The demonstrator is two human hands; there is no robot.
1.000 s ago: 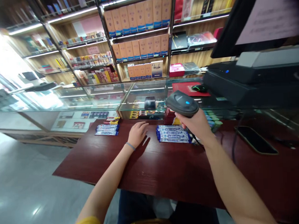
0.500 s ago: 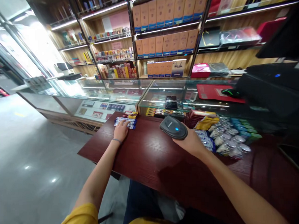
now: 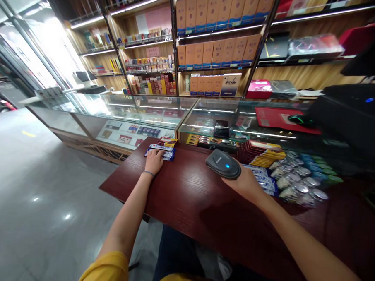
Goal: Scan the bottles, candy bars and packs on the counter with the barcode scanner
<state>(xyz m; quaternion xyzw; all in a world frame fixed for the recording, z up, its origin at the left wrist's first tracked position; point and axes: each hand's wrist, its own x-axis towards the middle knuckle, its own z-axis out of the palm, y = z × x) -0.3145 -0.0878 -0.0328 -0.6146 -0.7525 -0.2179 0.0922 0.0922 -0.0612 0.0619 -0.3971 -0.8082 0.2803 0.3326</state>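
Note:
My left hand (image 3: pixel 154 160) lies on blue-and-white snack packets (image 3: pixel 168 154) at the far left corner of the dark red table (image 3: pixel 184 207). Its fingers stretch over the packets, not visibly wrapped round one. Red-and-yellow packets (image 3: pixel 169 141) lie just behind them. In my right hand (image 3: pixel 250 186) is a black barcode scanner (image 3: pixel 222 164), held above the table with a blue light glowing on top. The hand's fingers are mostly hidden beneath the scanner. More blue-and-white packets (image 3: pixel 264 180) lie beside the right hand.
A stack of red-and-yellow packets (image 3: pixel 262 153) and several clear-wrapped jars with silver lids (image 3: pixel 298 181) stand at the right. Behind the table runs a glass display counter (image 3: pixel 192 111) with a phone (image 3: pixel 221 128), red mat (image 3: pixel 267 117) and mouse (image 3: pixel 300 119). A black monitor (image 3: pixel 348 112) looms right.
The view has shifted slightly, so the counter and goods appear further right. My left hand stays on the packets with its fingers slightly moved. The scanner remains in my right hand.

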